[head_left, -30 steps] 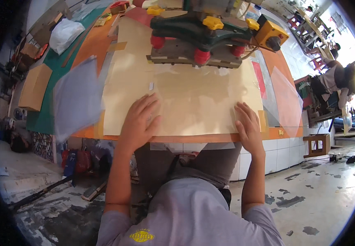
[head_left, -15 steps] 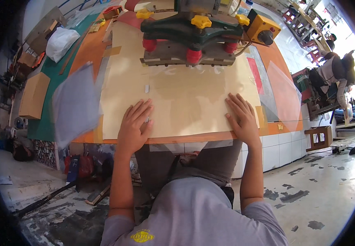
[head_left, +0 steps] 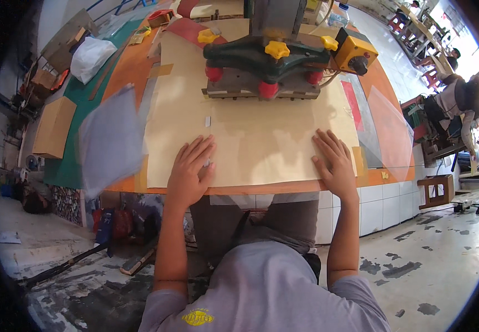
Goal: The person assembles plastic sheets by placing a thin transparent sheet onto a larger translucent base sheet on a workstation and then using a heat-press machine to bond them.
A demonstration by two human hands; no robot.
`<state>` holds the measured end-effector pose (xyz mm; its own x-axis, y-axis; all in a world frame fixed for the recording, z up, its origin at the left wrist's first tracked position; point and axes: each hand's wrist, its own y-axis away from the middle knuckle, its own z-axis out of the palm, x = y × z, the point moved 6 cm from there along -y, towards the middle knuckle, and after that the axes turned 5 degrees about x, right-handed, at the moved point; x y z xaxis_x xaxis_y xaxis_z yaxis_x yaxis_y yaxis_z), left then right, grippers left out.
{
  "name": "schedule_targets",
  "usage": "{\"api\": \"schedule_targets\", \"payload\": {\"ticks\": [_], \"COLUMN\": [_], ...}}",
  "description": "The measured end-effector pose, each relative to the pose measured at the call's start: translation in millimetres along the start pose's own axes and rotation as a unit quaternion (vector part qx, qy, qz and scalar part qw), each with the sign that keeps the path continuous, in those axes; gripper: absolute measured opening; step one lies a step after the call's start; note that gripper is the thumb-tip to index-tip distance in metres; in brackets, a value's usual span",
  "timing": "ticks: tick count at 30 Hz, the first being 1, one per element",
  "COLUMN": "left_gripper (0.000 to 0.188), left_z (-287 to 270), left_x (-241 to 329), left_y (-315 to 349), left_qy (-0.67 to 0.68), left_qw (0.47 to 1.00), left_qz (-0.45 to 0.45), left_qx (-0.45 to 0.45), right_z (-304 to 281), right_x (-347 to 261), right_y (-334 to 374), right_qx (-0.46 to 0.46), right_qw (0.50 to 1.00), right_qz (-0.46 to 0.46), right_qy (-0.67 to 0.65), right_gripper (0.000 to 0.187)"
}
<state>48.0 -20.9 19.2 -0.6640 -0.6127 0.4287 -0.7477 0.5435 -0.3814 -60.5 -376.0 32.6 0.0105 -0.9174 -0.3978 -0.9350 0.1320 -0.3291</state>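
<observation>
A large cream sheet lies flat on an orange-brown board. My left hand rests palm down on its near left part, fingers spread. A small pale strip lies just beyond those fingertips, and a second small pale piece shows between thumb and forefinger. On the near right part, my right hand lies flat with its fingers pointing away. Neither hand grips anything. Beyond both hands is a press head with a dark green frame, yellow knobs and red fittings, above the sheet's far part.
An orange control box with a dial adjoins the press. Translucent sheets lie at the left, beside a cardboard box and a white plastic bag. Another translucent sheet lies at the right. A person sits far right.
The press head sits lower in the picture, nearer to my hands. The whole view has shifted slightly. Both hands stay flat on the sheet in much the same places.
</observation>
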Motion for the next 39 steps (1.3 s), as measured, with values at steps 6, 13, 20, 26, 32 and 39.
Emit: {"api": "schedule_targets", "payload": {"ticks": [6,13,20,26,32,39], "left_gripper": [0.048,0.048,0.050,0.044,0.046,0.044], "left_z": [1.2,-1.1,-7.3,11.7,20.9,16.1], "left_x": [0.4,-0.8,0.5,-5.9,-8.2,-2.9], "left_y": [-0.7,4.1,39.6,74.6,73.5,68.5], "left_qy": [0.003,0.000,-0.022,-0.137,-0.160,-0.178], "left_qw": [1.000,1.000,0.995,0.964,0.934,0.926], "left_qz": [-0.002,-0.004,-0.028,-0.013,0.003,0.012], "left_qx": [-0.002,0.006,0.096,0.228,0.319,0.332], "right_z": [0.2,-1.3,-1.6,10.9,16.9,15.8], "right_x": [0.2,-1.9,-4.7,-1.2,1.5,1.1], "right_y": [0.4,5.2,39.2,64.6,67.1,65.8], "right_qx": [-0.001,0.017,0.109,0.276,0.317,0.320], "right_qw": [1.000,1.000,0.994,0.958,0.945,0.943], "right_qz": [0.003,-0.010,-0.001,-0.062,-0.065,-0.068], "right_qy": [0.002,0.003,-0.008,0.045,0.052,0.054], "right_gripper": [0.051,0.048,0.035,0.037,0.044,0.044]}}
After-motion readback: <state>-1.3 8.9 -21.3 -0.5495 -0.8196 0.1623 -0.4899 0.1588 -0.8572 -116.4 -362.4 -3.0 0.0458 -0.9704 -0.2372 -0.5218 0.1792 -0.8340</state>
